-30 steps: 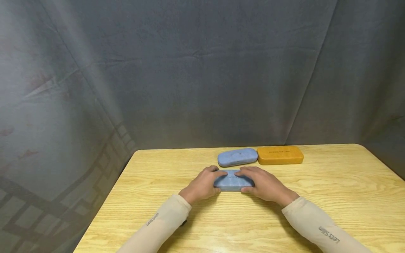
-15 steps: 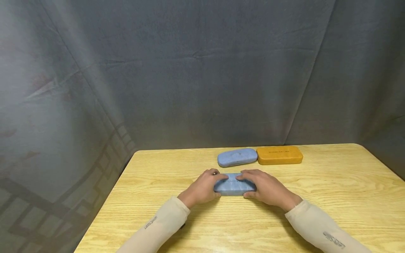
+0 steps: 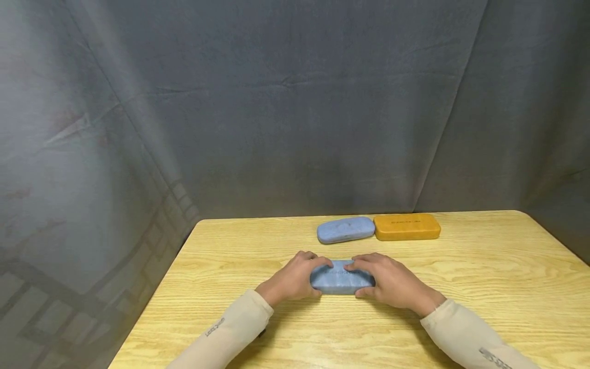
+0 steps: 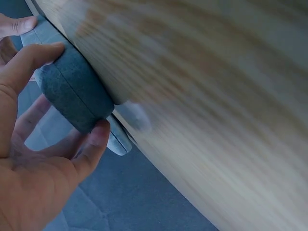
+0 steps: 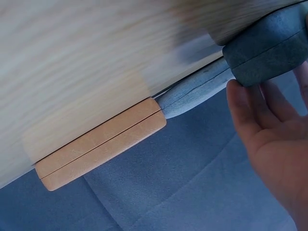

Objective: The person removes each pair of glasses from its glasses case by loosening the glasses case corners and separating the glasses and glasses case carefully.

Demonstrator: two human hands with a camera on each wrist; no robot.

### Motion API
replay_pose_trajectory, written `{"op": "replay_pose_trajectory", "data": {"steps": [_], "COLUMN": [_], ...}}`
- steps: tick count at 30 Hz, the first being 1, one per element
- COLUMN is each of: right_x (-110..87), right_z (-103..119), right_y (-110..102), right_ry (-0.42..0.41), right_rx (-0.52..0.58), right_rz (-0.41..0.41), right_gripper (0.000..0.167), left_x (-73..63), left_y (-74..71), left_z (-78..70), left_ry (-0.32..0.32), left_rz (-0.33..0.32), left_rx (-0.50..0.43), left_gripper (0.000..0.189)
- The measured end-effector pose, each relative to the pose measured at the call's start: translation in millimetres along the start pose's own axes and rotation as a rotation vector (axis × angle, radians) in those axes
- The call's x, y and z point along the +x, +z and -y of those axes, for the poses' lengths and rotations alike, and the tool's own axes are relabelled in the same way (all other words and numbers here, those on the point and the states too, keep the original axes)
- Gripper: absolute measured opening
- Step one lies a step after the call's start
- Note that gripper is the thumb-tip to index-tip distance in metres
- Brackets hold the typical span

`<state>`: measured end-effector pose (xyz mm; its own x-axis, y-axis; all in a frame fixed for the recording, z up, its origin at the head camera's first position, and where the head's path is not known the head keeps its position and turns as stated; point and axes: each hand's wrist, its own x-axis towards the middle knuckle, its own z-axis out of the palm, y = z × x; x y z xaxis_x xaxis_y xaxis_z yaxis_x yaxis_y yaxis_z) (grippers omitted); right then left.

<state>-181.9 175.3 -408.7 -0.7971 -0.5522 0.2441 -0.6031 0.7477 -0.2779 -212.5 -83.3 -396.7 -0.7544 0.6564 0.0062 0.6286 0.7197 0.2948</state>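
Observation:
A light blue glasses case with lettering on its lid lies closed between both hands near the table's middle. My left hand grips its left end, thumb on the near side and fingers over the top and far side. At the right end my right hand grips it the same way. In the left wrist view the case shows its seam and sits at or very close to the tabletop. The right wrist view shows its other end against the fingertips.
Behind the hands lies a periwinkle-blue glasses case, slightly angled. An orange glasses case touches its right end. Both rest near the far edge of the wooden table. A grey curtain hangs behind and at the sides.
Both hands have drawn the light blue glasses case toward the person, away from the two cases at the back. Those two have stayed put.

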Motion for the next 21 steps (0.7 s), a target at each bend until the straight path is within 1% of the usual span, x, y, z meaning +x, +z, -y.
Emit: {"op": "replay_pose_trajectory", "data": {"steps": [7, 14, 21], "right_x": [0.0, 0.6, -1.3], "right_z": [-1.4, -5.7, -11.2], "right_y": [-0.5, 1.8, 4.1], "right_ry": [-0.066, -0.135, -0.211], "right_rx": [-0.056, -0.104, -0.186], "right_rz": [-0.018, -0.04, -0.058], "right_gripper": [0.052, 0.052, 0.051], "left_x": [1.3, 4.3, 6.6], "left_y": [0.1, 0.3, 0.6], "left_z": [3.6, 8.2, 10.5], "left_ry": [-0.005, 0.036, 0.063], "left_rz": [0.02, 0.01, 0.006], "left_rx": [-0.013, -0.016, -0.014], "left_gripper": [0.062, 0.064, 0.069]}}
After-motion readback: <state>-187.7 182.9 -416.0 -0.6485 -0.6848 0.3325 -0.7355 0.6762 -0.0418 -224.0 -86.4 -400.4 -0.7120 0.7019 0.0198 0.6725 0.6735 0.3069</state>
